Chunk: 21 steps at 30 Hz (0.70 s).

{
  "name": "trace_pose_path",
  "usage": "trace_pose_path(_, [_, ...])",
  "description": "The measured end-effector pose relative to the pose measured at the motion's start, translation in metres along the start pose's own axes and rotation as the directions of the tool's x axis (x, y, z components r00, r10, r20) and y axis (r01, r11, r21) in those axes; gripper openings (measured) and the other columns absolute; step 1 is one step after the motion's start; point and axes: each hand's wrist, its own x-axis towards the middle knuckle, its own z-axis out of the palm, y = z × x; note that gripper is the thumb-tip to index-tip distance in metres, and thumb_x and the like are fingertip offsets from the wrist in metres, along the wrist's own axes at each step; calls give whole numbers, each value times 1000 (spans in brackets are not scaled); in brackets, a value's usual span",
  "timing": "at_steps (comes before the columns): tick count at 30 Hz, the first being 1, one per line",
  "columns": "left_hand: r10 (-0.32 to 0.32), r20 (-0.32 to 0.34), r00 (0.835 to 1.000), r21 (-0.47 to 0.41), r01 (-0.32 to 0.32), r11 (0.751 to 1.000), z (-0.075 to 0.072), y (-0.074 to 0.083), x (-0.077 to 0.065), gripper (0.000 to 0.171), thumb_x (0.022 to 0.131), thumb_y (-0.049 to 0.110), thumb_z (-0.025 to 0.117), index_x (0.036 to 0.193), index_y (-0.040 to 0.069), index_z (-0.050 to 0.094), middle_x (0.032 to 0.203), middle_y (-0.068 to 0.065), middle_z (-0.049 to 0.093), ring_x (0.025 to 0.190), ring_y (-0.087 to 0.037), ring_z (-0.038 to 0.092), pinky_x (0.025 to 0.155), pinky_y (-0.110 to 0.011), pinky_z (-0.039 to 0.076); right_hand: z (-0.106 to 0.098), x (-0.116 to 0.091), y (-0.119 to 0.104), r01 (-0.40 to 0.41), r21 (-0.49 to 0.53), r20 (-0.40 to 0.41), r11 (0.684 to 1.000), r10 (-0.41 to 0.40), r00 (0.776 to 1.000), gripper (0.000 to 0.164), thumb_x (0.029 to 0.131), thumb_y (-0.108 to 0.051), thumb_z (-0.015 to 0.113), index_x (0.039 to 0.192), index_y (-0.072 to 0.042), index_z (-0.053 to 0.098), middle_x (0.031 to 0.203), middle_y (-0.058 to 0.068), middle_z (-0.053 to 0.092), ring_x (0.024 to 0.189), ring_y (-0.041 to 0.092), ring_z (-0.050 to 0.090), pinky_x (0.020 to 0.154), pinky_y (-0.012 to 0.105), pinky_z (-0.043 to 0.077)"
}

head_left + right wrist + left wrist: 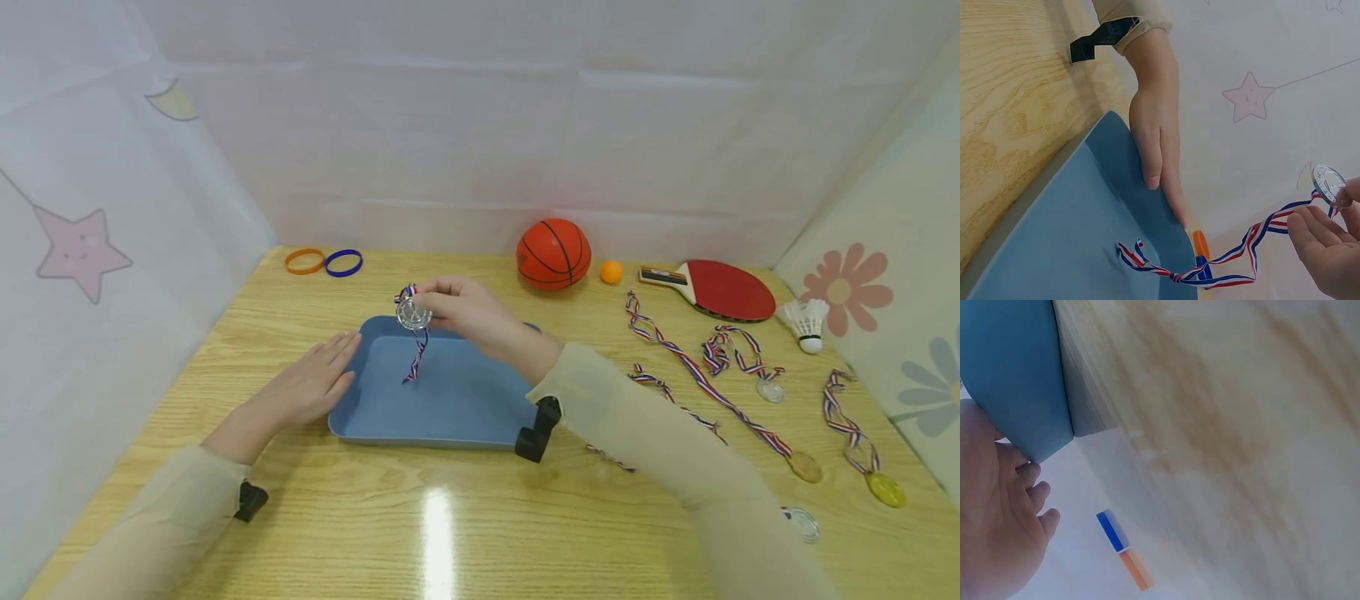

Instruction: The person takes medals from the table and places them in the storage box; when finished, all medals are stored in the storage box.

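Above the blue tray (442, 437), my right hand (480, 312) pinches a silver medal (414, 314) between thumb and fingers. The medal's red, white and blue ribbon (1235, 253) hangs down, its knotted end over the tray's inside in the right wrist view. My left hand (318, 379) rests along the tray's left rim with its fingers straight; in the left wrist view its fingers (1041, 494) reach past the tray's corner.
Orange (304, 262) and blue wristbands (343, 263) lie back left. Behind are a small basketball (553, 254), an orange ball (611, 272), a table tennis paddle (727, 290) and a shuttlecock (806, 323). Several ribboned medals, including a gold medal (886, 489), lie at right.
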Motion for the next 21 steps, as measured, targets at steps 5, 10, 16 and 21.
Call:
trace_pose_path(5, [-1, -4, 1000, -1, 1, 1000, 1, -1, 0, 56, 99, 20, 35, 143, -8, 15, 148, -23, 15, 135, -39, 12, 108, -51, 12, 12, 14, 9, -3, -21, -7, 1000, 3, 1000, 17, 92, -6, 54, 100, 8, 57, 95, 9, 60, 89, 17, 59, 83, 26, 50])
trace_pose_path(10, [-3, -5, 1000, -3, 3, 1000, 1, -1, 0, 56, 99, 21, 35, 143, -9, 16, 149, -23, 15, 135, -39, 12, 108, -50, 12, 26, 19, 31, -61, -63, 0, 996, 62, 998, 18, 92, -9, 54, 100, 7, 60, 93, 6, 60, 91, 16, 60, 85, 27, 49])
trace_pose_path(16, [2, -8, 1000, -10, -2, 1000, 0, -1, -1, 55, 99, 22, 33, 141, -11, 19, 148, -25, 15, 135, -39, 12, 108, -51, 12, 36, 16, 64, -187, -238, -33, 953, 184, 982, 19, 89, -16, 62, 97, -1, 69, 95, 1, 65, 84, 14, 61, 77, 28, 51])
trace_pose_path(21, [3, 2, 1000, -15, -3, 1000, -1, 0, -1, 56, 99, 21, 34, 144, -8, 14, 149, -23, 14, 135, -38, 11, 108, -51, 12, 39, 10, 83, -239, -356, -17, 903, 250, 968, 19, 89, -16, 62, 98, -2, 71, 84, 1, 63, 66, 11, 57, 65, 29, 54])
